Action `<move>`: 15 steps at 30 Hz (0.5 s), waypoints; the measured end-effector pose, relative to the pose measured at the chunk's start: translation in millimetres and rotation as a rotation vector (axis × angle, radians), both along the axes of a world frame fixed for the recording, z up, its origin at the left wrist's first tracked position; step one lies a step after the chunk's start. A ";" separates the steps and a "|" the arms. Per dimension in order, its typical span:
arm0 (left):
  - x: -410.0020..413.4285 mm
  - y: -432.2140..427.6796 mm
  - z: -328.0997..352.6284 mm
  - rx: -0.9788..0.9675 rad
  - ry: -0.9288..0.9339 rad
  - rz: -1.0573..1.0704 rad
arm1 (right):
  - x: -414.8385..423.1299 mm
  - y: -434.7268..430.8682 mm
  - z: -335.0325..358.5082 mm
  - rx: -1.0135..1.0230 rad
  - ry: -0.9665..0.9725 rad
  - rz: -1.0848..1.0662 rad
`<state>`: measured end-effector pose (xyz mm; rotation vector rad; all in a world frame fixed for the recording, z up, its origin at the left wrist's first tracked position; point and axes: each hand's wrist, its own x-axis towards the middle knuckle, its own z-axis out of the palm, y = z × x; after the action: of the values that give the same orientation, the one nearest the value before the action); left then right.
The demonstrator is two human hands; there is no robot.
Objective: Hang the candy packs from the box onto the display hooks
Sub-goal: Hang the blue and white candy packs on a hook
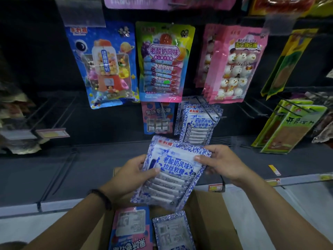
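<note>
While left hand (129,175) and right hand (222,164) pinch | candy pack (173,179) between fingers (212,150)

Box (207,219): far wall hidden behind held packs (173,175); near end cut by bottom edge. Pink pack (129,230), blue-white pack (173,233) inside: lower ends cut off. Held packs: count unclear. Top-row packs (137,2): cut by upper edge. Left-side bags (16,123): blurred, print unreadable.

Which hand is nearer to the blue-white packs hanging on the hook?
Right. The right hand is just below the hanging packs; the left hand is lower and leftward.
</note>
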<state>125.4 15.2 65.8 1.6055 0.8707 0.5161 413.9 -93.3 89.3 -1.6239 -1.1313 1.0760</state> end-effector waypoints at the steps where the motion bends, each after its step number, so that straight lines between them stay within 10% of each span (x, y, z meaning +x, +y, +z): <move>1: 6.2 -2.1 3.9 -0.004 -0.027 0.018 | 0.8 1.5 -3.5 0.015 -0.031 -0.024; 15: 72.2 -29.0 52.4 -0.155 -0.141 0.083 | 37.0 -2.8 -9.1 0.181 0.149 -0.358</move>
<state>197.6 -13.8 118.2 1.3798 0.8529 0.5983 450.9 -96.1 80.2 -1.5044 -0.7789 0.8206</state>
